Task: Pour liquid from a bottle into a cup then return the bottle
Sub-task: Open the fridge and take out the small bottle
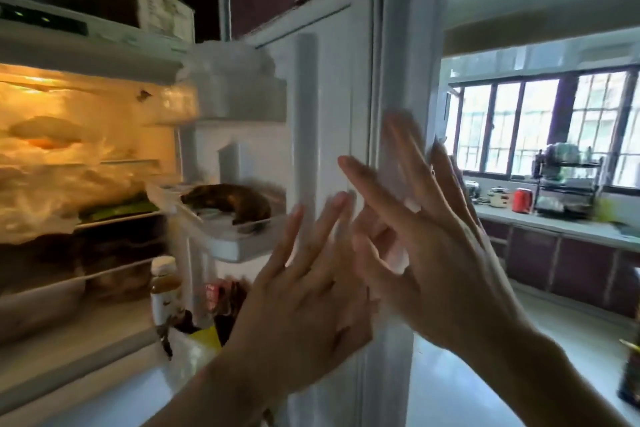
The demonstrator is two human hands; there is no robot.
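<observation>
The fridge stands open, its white door swung out in front of me. Both my hands are raised before the door's inner side with fingers spread and nothing in them: my left hand lower, my right hand higher and overlapping it. The picture is blurred by motion. In the lower door shelf stand a bottle with a white cap and amber contents and a clear bottle with a red label. No cup is in sight.
The lit fridge interior at left holds bagged food on shelves. A door shelf carries a dark item. At right a kitchen counter holds a red kettle and a dish rack below barred windows.
</observation>
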